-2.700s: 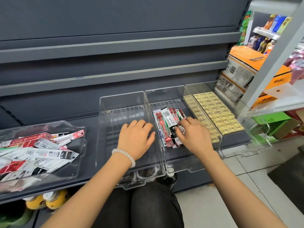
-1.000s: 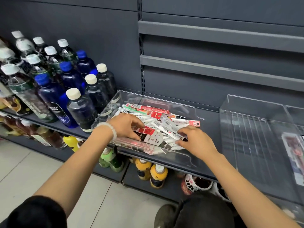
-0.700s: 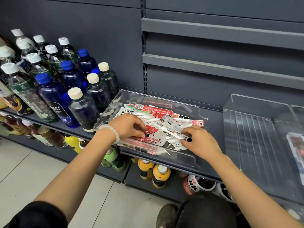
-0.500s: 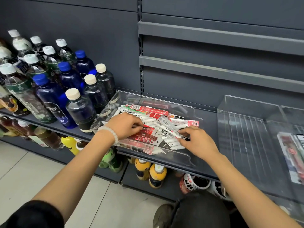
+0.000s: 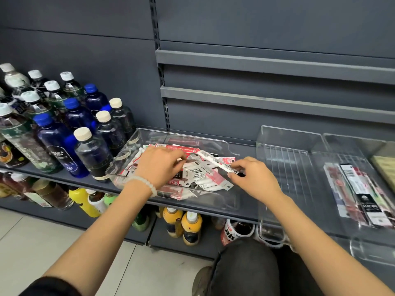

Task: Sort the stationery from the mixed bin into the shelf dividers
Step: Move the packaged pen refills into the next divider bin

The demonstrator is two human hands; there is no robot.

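The clear mixed bin point(image 5: 232, 202) sits on the grey shelf, full of red and white pen packs point(image 5: 198, 178). My left hand point(image 5: 159, 167) reaches into the pile with curled fingers, its fingertips pinching a pack near the middle. My right hand point(image 5: 253, 178) pinches the dark end of a long white pen pack point(image 5: 214, 160), which slants up to the left above the pile. To the right stands an empty clear divider point(image 5: 286, 152). The divider beyond it point(image 5: 320, 159) holds several sorted pen packs point(image 5: 361, 193).
Dark and blue drink bottles point(image 5: 64, 142) crowd the shelf just left of the bin. More bottles point(image 5: 183, 223) stand on the lower shelf. Yellow items point(image 5: 384, 167) lie in the far right divider. My knee point(image 5: 245, 268) is below the shelf edge.
Earlier both hands were at the dividers with the sorted packs. Both now work in the mixed bin, and my right hand has raised the long white pack off the pile.
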